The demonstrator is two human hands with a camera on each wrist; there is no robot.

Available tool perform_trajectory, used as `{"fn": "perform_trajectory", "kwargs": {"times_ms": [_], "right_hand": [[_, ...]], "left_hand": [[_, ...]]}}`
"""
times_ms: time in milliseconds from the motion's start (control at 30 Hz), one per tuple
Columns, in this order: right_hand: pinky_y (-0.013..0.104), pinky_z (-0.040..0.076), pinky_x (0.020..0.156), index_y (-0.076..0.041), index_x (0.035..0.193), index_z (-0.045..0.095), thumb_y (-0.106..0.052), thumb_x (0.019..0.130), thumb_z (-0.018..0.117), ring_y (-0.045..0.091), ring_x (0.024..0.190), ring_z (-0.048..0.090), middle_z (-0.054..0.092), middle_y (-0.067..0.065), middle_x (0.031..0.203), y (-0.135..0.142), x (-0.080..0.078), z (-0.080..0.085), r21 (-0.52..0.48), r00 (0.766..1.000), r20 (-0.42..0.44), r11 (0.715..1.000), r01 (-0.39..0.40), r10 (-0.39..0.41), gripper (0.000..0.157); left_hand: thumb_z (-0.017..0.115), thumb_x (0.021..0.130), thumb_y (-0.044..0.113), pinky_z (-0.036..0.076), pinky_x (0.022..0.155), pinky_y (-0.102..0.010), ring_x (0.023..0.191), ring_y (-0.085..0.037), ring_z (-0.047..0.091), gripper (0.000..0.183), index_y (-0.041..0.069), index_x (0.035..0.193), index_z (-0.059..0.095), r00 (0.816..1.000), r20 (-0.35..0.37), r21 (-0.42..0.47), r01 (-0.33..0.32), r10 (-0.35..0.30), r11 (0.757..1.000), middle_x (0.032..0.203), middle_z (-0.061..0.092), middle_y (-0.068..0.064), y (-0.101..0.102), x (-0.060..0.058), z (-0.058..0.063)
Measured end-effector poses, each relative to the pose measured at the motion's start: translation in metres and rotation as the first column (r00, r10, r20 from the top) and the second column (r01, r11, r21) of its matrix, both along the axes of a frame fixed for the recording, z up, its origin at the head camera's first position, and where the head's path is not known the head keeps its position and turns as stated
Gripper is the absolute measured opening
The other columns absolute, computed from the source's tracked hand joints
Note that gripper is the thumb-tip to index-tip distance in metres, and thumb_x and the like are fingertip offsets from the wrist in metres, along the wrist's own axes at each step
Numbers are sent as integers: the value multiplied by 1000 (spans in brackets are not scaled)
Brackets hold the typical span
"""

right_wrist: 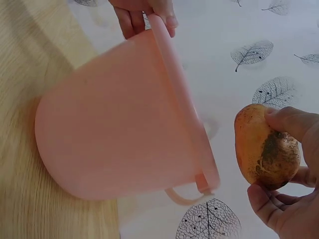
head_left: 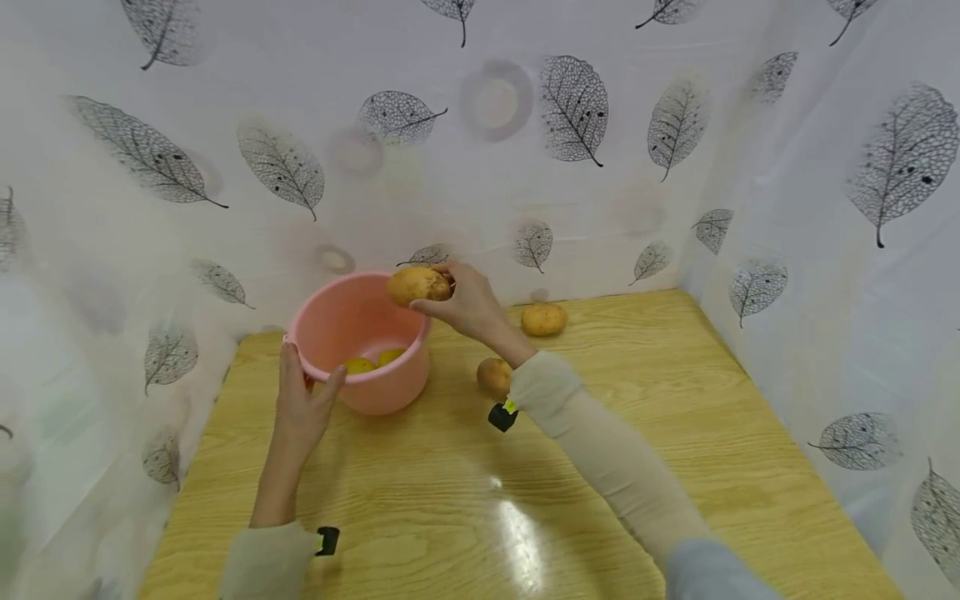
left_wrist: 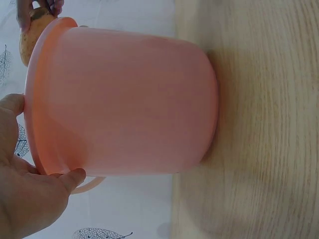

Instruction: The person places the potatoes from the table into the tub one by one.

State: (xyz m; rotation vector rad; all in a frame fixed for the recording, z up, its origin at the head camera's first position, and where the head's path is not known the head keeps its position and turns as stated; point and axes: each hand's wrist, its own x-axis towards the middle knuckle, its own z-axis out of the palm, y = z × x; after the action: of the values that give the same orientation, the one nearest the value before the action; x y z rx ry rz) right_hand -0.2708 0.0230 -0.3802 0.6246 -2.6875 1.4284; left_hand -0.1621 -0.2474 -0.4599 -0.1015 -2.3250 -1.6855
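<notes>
Decent room's left on the bench (head_left: 420,492) between the sleeves (head_left: 615,450). On the pink bucket (head_left: 386,393), the left rim's blocked by the left grip (head_left: 302,408); passage on its right is narrowed by a loose potato (head_left: 492,377), and the back's walled off by the leafy curtain (head_left: 480,196).

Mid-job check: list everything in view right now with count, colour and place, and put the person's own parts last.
Bucket: 1, pink, standing on the table, far left part
Handle: at least 1, pink, outside of the bucket
Raised potato: 1, yellow-brown with dark patches, by the bucket's rim
Inner potatoes: 2 visible, yellow, inside the bucket
Far potato: 1, yellow-brown, back of the table
Near potato: 1, brown, right of the bucket
Table: 1, yellowish wood, beneath everything
Curtain: white, behind and at both sides
Leaf prints: many, black-grey, on the curtain
Wrist devices: 2, black, one per wrist
Sleeves: 2, cream, on the forearms
Left grip: 1, bare, holding the bucket's rim
Right grip: 1, bare, holding the raised potato
</notes>
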Motion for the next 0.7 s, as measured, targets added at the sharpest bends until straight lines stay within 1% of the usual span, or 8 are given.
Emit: {"fn": "perform_trajectory", "kwargs": {"times_ms": [200, 367, 567, 700], "right_hand": [[28, 55, 88, -2, 139, 60, -32, 88, 85, 21, 108, 62, 65, 12, 128, -16, -2, -5, 16, 999, -36, 999, -28, 28, 64], [25, 56, 81, -1, 136, 60, -32, 87, 86, 18, 102, 64, 67, 11, 123, -30, 0, -8, 16, 998, -41, 999, -50, 51, 64], [23, 52, 80, -1, 132, 62, -35, 87, 86, 17, 101, 60, 67, 9, 119, -49, 2, -9, 79, 996, -72, 995, -55, 60, 61], [22, 51, 79, -1, 131, 61, -39, 87, 85, 17, 99, 59, 66, 9, 116, -61, 2, -10, 105, 996, -61, 993, -51, 57, 63]], "left_hand": [[67, 100, 9, 21, 124, -55, 155, -34, 15, 99, 7, 165, -7, 1000, -6, 17, 26, -26, 1000, 171, -2, -12, 0, 1, 1], [66, 100, 9, 20, 124, -56, 155, -34, 13, 99, 6, 165, -8, 999, -10, 18, 36, -35, 999, 171, -3, -13, -1, 0, 0], [66, 101, 10, 19, 125, -54, 155, -33, 11, 100, 6, 164, -11, 1000, 10, 3, 27, -27, 1000, 171, -8, -12, -2, 0, -1], [67, 100, 9, 20, 125, -53, 155, -32, 13, 99, 7, 165, -8, 1000, 3, 5, 30, -30, 1000, 171, -4, -12, -2, -1, -3]]}}
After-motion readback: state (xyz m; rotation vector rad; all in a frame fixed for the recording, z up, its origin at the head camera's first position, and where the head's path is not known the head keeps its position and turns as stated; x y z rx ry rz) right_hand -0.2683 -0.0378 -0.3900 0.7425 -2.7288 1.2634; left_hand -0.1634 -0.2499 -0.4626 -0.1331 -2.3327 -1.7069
